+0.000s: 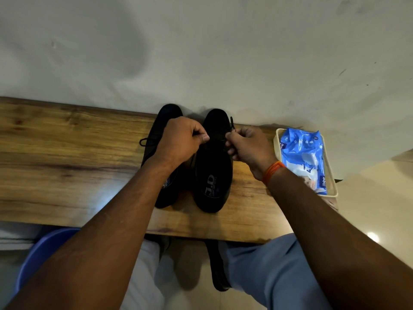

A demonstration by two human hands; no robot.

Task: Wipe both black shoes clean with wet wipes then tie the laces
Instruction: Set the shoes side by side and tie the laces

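Two black shoes stand side by side on a wooden table (67, 166), toes toward the wall. Over the right shoe (213, 175), my left hand (181, 142) pinches one end of its black lace. My right hand (247, 146) pinches the other end, and a lace tip (232, 121) sticks up above its fingers. The left shoe (161, 130) is partly hidden under my left hand and forearm; a lace loop (145, 142) of it lies out to the left. A blue wet wipes pack (301, 153) lies in a cream tray (277, 139) to the right.
A pale wall rises right behind the table. The tray sits at the table's right end, close to my right wrist with its orange band. A blue chair seat and my legs show below the table's front edge.
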